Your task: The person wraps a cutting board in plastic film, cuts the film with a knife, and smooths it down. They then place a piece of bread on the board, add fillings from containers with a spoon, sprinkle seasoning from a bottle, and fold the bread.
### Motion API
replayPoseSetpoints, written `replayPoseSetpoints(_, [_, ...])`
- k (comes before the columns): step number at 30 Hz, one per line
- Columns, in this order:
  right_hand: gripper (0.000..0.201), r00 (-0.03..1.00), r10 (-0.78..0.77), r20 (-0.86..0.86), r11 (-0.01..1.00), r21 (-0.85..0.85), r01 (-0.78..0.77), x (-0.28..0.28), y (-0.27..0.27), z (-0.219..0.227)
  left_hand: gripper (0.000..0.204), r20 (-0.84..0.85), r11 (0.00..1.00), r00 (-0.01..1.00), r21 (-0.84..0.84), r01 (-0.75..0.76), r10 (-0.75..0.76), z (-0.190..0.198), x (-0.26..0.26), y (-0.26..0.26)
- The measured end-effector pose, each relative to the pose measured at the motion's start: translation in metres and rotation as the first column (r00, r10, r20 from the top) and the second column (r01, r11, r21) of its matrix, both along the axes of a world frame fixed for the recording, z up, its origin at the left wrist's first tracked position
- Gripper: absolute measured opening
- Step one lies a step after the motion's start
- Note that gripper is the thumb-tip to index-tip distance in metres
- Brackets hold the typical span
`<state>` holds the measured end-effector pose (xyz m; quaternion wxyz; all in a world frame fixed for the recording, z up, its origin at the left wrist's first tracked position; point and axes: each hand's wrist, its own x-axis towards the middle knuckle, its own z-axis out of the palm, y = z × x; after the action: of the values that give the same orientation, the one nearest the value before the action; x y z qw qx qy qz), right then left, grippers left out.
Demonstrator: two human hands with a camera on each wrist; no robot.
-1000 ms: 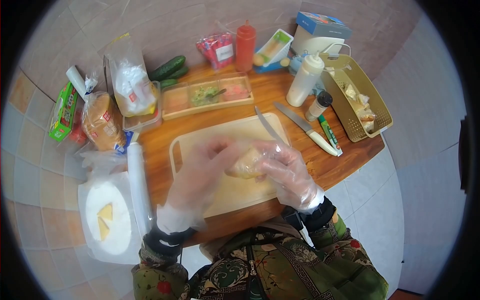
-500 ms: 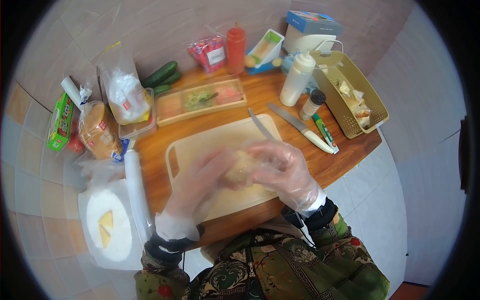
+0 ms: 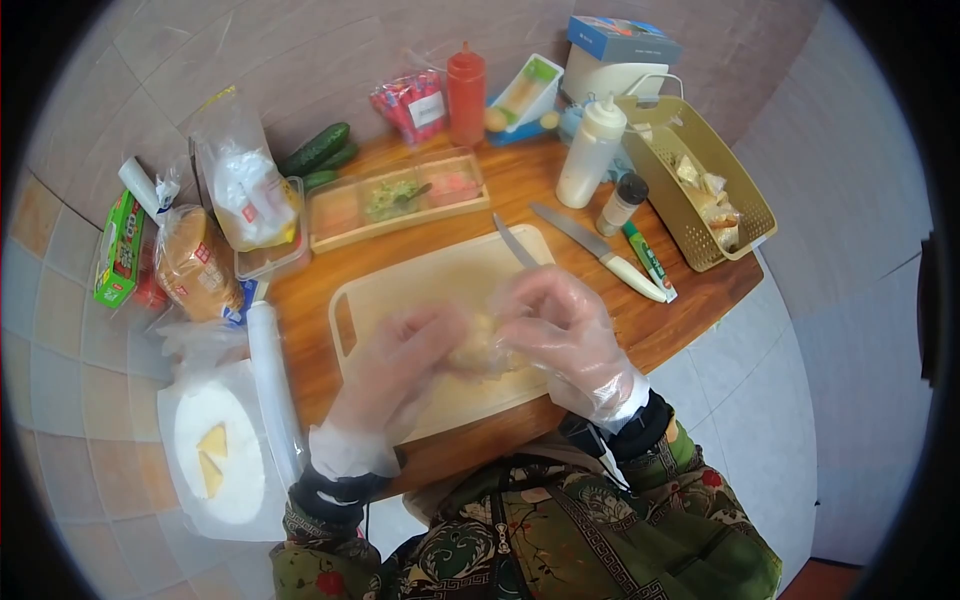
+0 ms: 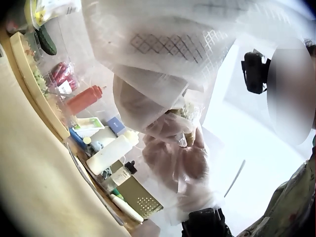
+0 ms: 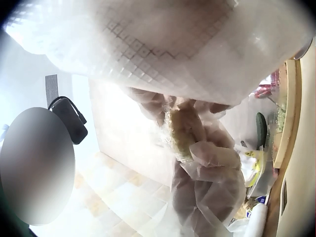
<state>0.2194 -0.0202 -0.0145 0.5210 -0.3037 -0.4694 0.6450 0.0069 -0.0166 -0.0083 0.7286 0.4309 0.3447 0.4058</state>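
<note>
Both hands wear clear plastic gloves and hold a small pale sandwich piece (image 5: 181,128) in cling film over the cream cutting board (image 3: 400,280). In the head view the left hand (image 3: 405,355) is blurred, its fingers curled at the left side of the piece. From the right, the right hand (image 3: 565,335) pinches the film with bent fingers and thumb. The right wrist view shows the cut face through shiny film, with left-hand fingers around it. A table knife (image 3: 515,240) lies across the board's far edge.
A white-handled knife (image 3: 600,255), a squeeze bottle (image 3: 592,155) and a basket (image 3: 745,215) with wrapped pieces stand to the right. Behind the board is a three-part tray (image 3: 330,240) of fillings. Bagged bread (image 3: 195,260), a film roll (image 3: 270,370) and cheese triangles (image 3: 211,440) are at left.
The hands have stayed over the board, turning the wrapped piece; the left hand has drawn slightly away from the right. The whole head view has shifted a little.
</note>
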Motion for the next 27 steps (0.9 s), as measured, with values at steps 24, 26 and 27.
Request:
replayPoseSetpoints(24, [0.037,0.739,-0.551,0.388,0.653,0.751,0.092,0.009,-0.001,-0.005,0.028,0.024,0.987,0.99,-0.081,-0.139,0.141,0.005,0.006,0.002])
replayPoseSetpoints(26, [0.037,0.724,-0.563,0.4,0.657,0.748,0.098,0.006,-0.001,-0.01,0.027,-0.206,0.993,0.974,-0.057,-0.107,0.093,0.007,0.005,0.004])
replayPoseSetpoints(27, [0.038,0.709,-0.573,0.412,0.66,0.744,0.101,0.005,-0.001,-0.011,0.027,-0.207,0.993,0.974,-0.055,-0.109,0.095,0.006,0.004,0.003])
